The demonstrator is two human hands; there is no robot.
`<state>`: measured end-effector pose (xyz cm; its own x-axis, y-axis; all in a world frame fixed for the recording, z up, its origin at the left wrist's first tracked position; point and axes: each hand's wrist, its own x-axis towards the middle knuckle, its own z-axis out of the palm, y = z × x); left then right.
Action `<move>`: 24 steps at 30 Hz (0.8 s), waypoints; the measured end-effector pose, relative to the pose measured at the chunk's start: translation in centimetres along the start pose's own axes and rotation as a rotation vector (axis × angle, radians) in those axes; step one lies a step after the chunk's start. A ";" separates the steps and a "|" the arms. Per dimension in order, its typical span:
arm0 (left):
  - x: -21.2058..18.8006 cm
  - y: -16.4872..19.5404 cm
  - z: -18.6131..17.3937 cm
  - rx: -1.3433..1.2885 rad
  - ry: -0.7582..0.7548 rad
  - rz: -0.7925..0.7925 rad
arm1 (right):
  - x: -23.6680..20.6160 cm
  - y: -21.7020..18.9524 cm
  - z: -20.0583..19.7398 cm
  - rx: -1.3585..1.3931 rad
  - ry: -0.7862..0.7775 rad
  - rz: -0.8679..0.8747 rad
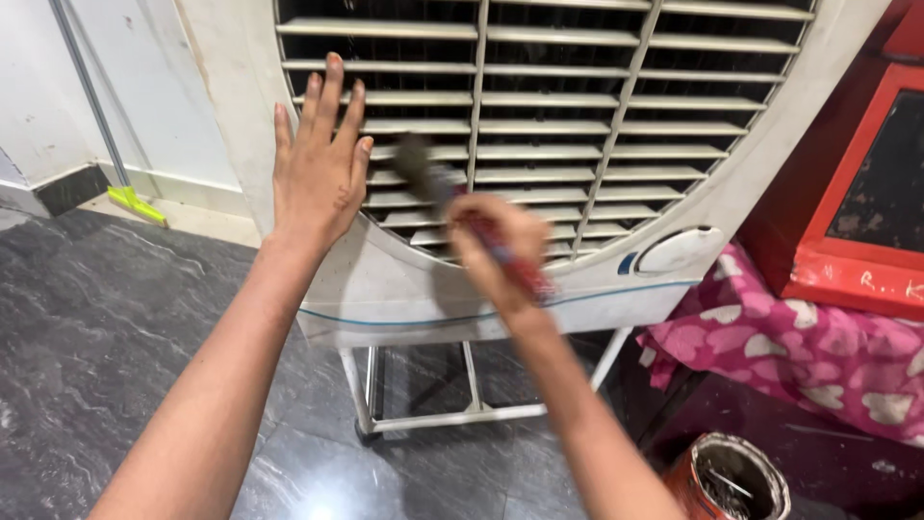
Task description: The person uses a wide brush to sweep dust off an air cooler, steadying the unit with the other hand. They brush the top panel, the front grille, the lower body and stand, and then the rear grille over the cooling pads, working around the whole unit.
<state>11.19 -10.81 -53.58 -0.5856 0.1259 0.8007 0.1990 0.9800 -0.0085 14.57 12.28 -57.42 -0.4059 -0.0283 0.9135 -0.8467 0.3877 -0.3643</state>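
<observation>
The right hand (496,252) is gripping a red-handled brush (460,212) in a closed fist, bristles blurring against the air cooler (404,289) louvres just above it, while the left hand (318,169) is pressing flat, fingers spread, beside them.

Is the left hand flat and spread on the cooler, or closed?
Spread open: the left hand lies flat against the air cooler with fingers extended, holding nothing, at the grille's left edge.

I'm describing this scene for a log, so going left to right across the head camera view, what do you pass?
Green-headed broom → left hand flat on the cooler's grille → right hand holding a red-handled brush → cooler's round knob → pink heart-patterned cloth → red-framed panel.
</observation>
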 end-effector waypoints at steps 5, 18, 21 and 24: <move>-0.3 0.3 1.8 -0.012 0.068 0.018 | -1.7 2.7 -4.3 0.028 -0.015 0.271; -0.4 -0.1 1.1 0.009 0.014 0.026 | -0.4 1.8 -0.6 0.068 -0.044 0.092; -0.1 -0.5 0.9 0.005 0.022 0.067 | -1.0 3.0 -0.1 0.051 0.042 0.238; 0.0 -1.4 0.2 0.041 -0.043 0.118 | -2.7 1.3 5.1 0.191 -0.004 0.064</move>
<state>10.79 -12.15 -53.65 -0.5933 0.2462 0.7664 0.2364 0.9634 -0.1265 12.79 8.18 -61.27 -0.4620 -0.0131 0.8868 -0.8689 0.2069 -0.4496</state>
